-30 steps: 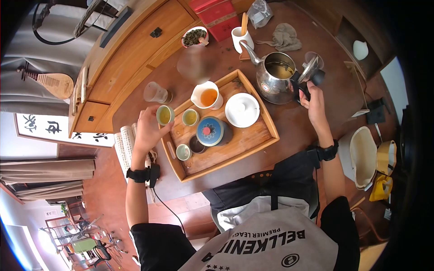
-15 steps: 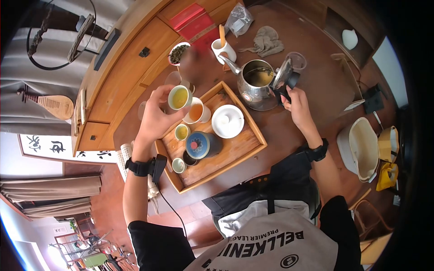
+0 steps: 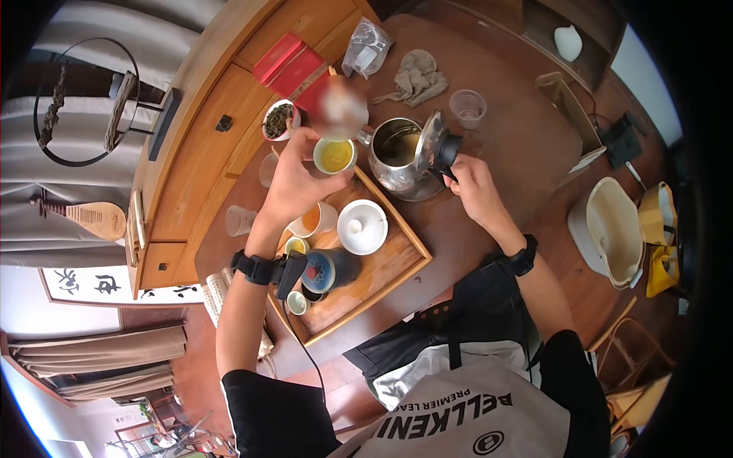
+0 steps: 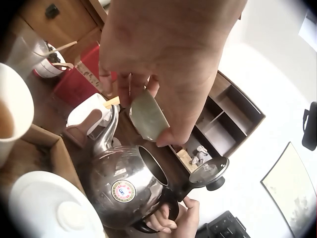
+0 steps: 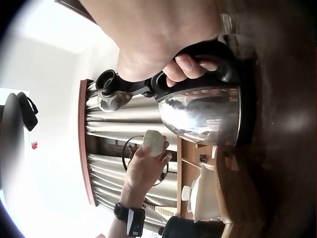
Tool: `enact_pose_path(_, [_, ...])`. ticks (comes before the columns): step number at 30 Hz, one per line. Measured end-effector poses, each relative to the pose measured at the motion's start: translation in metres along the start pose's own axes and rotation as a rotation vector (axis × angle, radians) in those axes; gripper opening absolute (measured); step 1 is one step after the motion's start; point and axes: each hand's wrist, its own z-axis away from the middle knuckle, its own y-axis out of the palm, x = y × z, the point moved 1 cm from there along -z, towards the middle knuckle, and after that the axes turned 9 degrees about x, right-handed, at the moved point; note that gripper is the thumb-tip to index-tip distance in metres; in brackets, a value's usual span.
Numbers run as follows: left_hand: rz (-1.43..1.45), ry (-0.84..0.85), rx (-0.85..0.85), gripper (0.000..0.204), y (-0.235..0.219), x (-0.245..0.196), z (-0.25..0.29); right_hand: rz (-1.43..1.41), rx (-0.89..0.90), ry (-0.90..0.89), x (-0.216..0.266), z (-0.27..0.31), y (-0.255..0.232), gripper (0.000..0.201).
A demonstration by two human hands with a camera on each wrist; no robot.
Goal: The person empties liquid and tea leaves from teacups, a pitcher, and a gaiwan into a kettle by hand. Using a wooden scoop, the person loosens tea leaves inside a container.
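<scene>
My left hand (image 3: pixel 294 191) holds a small pale-green teacup (image 3: pixel 334 156) of yellow tea between thumb and fingers. The cup is raised beside the open top of a steel kettle (image 4: pixel 116 191), above the spout side. My right hand (image 3: pixel 476 189) grips the kettle's black handle (image 5: pixel 213 52). Hinged back, the kettle's lid (image 4: pixel 210 171) exposes liquid inside. The kettle stands on the table just beyond a wooden tray (image 3: pixel 416 263). On that tray are a white lidded bowl (image 3: pixel 362 227), a white pitcher (image 3: pixel 327 217) with amber tea, a blue-topped jar (image 3: pixel 340 267) and small cups.
Behind the tray are a bowl of dark leaves (image 3: pixel 276 120), a red box (image 3: pixel 286 65) and a plastic bag (image 3: pixel 368 47). A crumpled cloth (image 3: pixel 418 78) and a clear plastic cup (image 3: pixel 468 108) lie past the kettle. Clear glasses stand left, near the drawers.
My left hand has carried the teacup rightward from over the tray's left edge to beside the kettle's opening. The right hand keeps its grip on the handle. The head view has shifted.
</scene>
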Motion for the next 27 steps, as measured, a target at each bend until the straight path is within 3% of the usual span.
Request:
enact_pose_path(14, [0.075,0.011,0.094,0.053,0.017,-0.011,-0.034,0.091,-0.004,-0.015,0.000,0.000,-0.002,0.043])
enact_pose_path(23, [-0.244,0.021,0.138,0.058,0.018,-0.038,-0.041,0.110,-0.010,-0.044,0.002,0.000,-0.002,0.046])
enact_pose_path(27, [-0.413,0.115,0.118,0.058,0.018,-0.048,-0.045,0.109,-0.009,-0.046,0.000,0.000,-0.002,0.046])
